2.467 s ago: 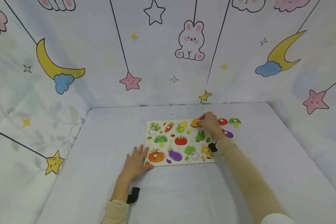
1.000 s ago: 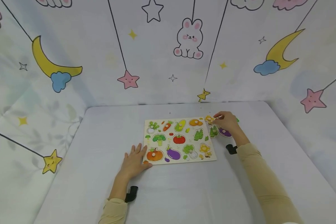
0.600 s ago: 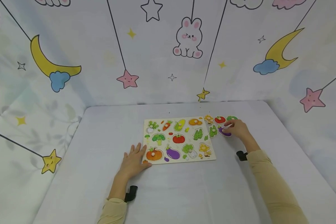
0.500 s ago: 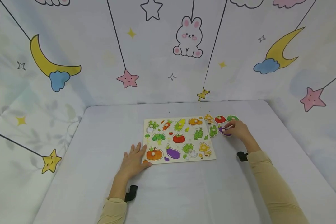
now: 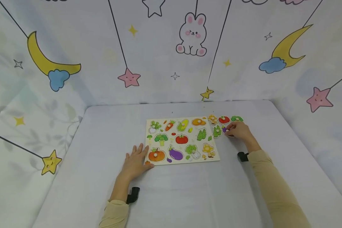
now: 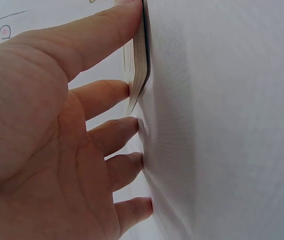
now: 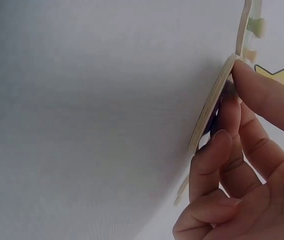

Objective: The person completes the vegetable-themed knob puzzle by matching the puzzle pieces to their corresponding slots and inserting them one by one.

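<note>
Piece in work: flat purple eggplant-shaped puzzle piece (image 5: 223,129), apparently thin wood with a pale rim and a small round knob. It was beyond the board's right edge, toward the far right corner of the white cloth-covered bench (image 5: 176,196). The right grip (image 5: 240,131), a bare hand, had curled fingers and thumb pinching it by knob and rim. The piece looked slanted in the right wrist view; could not tell whether it was wholly off the cloth.

Handling (judged): light, stiff, hard to break, perhaps slick on the printed face. Best hold: the knob, with the rim as second choice.

The left grip (image 5: 135,161) was spread, thumb and forefinger touching the cream rectangular vegetable-print board (image 5: 192,139) at its near left corner.

Edges: a green asparagus-shaped piece (image 5: 216,131) lay just beside the eggplant on the left; a red tomato-shaped piece (image 5: 224,119) and a green broccoli-shaped piece (image 5: 237,118) sat toward the far edge. These crowded sideways travel. Open room: toward the bench's right and near edges.
</note>
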Available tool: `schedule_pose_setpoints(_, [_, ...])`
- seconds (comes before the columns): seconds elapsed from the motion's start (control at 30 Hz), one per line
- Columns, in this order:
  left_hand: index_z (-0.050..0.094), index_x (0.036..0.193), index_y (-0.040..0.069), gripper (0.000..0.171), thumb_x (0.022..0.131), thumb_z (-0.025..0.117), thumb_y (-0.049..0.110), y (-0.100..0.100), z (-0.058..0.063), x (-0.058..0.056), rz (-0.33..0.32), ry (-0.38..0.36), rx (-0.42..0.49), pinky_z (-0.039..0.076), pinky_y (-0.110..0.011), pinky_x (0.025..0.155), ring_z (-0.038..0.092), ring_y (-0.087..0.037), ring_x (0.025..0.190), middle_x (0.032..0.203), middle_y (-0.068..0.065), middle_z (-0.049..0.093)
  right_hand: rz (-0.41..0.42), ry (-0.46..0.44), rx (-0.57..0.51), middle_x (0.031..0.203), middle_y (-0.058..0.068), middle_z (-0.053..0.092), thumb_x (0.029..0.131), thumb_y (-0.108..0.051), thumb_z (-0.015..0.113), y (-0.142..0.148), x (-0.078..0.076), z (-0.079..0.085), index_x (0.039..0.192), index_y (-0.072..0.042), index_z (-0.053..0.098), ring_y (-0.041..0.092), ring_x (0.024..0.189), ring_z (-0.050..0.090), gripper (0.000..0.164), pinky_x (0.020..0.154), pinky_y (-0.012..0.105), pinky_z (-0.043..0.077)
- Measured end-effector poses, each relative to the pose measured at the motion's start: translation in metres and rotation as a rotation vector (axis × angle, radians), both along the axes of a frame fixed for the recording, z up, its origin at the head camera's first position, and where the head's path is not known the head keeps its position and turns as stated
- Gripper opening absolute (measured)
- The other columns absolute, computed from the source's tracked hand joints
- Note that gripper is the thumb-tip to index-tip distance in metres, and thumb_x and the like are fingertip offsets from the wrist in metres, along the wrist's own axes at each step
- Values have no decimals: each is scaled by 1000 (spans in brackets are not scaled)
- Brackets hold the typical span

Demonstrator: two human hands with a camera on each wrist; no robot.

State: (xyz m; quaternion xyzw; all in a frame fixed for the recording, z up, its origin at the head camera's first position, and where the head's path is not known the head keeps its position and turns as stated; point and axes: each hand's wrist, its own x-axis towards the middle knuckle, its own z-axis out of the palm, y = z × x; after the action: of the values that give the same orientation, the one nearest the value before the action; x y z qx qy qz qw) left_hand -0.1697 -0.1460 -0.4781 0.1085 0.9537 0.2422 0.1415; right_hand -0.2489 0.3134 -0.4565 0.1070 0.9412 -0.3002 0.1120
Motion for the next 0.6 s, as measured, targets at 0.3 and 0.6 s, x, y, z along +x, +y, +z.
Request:
schedule_pose_setpoints(0.3, [34,152,9,84,85,74,38,-1,1,0,1,-5,4,10,-71,114,9,-44,149,161,-18,19,-53,-25,-3,100,16,64,86,-19,72,-5,-2,1,106,2,65,27,90,54,30,71,32,43])
schedule_pose_setpoints(0.6, [34,152,9,84,84,74,38,0,-1,0,10,-7,4,9,-71,114,9,-44,149,161,-18,19,-70,-23,-5,101,17,65,86,-19,72,-4,1,2,104,2,66,27,90,54,28,71,33,44])
